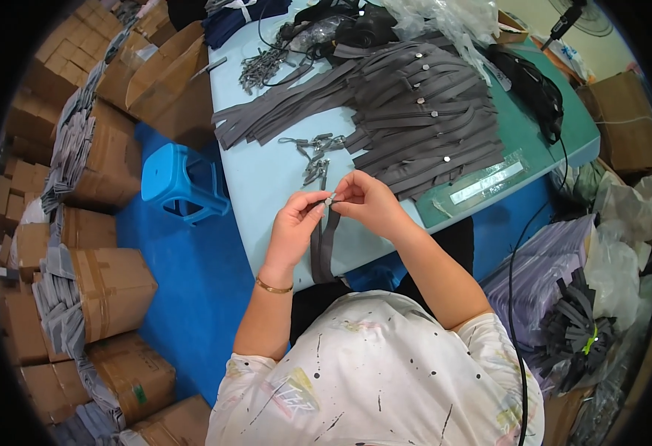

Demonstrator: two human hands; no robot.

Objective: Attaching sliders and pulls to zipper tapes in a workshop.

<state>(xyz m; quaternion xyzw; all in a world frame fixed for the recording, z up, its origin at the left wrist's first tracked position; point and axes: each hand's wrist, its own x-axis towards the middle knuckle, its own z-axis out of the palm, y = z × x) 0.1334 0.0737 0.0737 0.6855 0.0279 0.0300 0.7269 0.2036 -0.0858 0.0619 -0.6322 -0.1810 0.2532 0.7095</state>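
pale table [255, 197], near side: left hand [294, 225] and right hand [370, 206], closed-fingered, pinch a grey strap [330, 239], probably steadying it.

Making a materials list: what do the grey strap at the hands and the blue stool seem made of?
Grey strap: probably fabric, perhaps woven; matte, hanging in a soft bend.
Blue stool: likely moulded plastic; smooth, rounded edges, faint sheen.

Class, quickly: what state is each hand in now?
Left hand: closed, pinching a grey strap at its metal piece.
Right hand: closed, pinching at the same piece.
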